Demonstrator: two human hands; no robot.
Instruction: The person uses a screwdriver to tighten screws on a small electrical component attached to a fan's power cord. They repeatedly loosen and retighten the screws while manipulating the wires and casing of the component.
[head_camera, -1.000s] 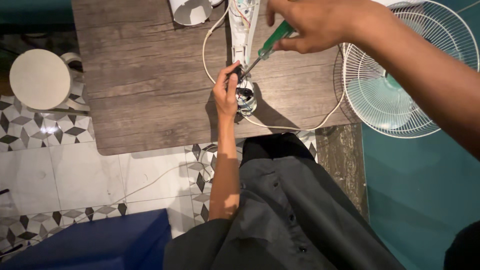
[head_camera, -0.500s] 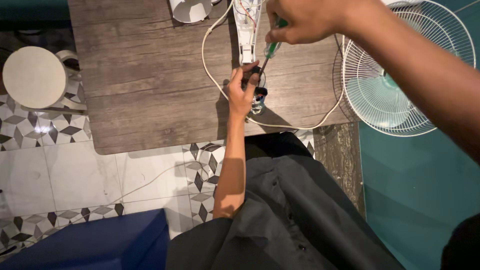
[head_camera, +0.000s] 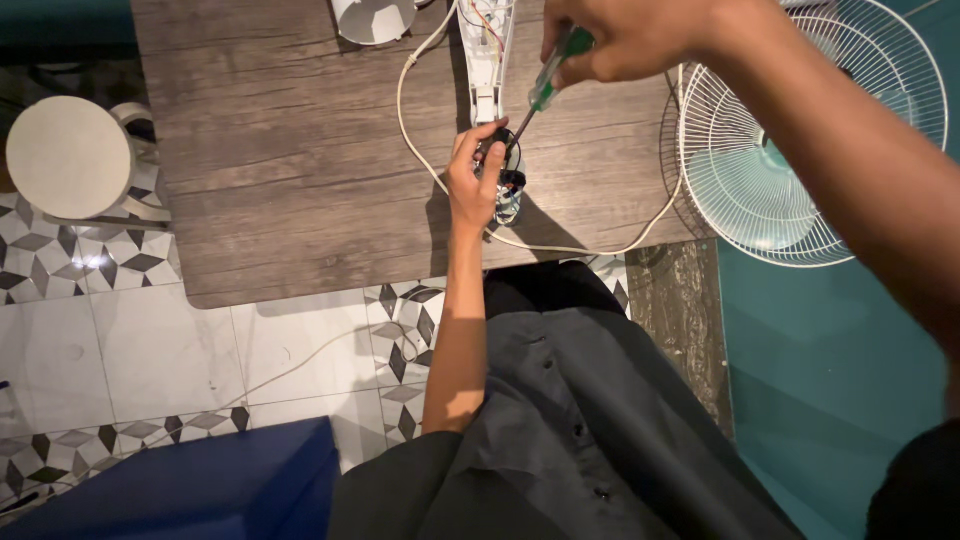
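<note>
Down on the wooden counter (head_camera: 300, 180), the left hand (head_camera: 472, 185) pinches a small dark motor part (head_camera: 505, 185) near the front edge, while the right hand (head_camera: 625, 40) grips a green-handled screwdriver (head_camera: 540, 90), its tip pressed to that part. Just beyond lies an opened white housing (head_camera: 485, 45); a white cord (head_camera: 420, 150) loops around, and a fan guard (head_camera: 800, 130) sits rightward.

A white wire fan guard (head_camera: 810, 130) is seen at the table's right edge, partly over a teal floor area (head_camera: 830, 400). A round white stool (head_camera: 68, 157) is placed left of the wooden table (head_camera: 290, 180). A white cup-like obj. (head_camera: 372, 18) is cut off at the top edge. Patterned tiles (head_camera: 130, 340) & a blue obj. (head_camera: 170, 490) are seen below.
</note>
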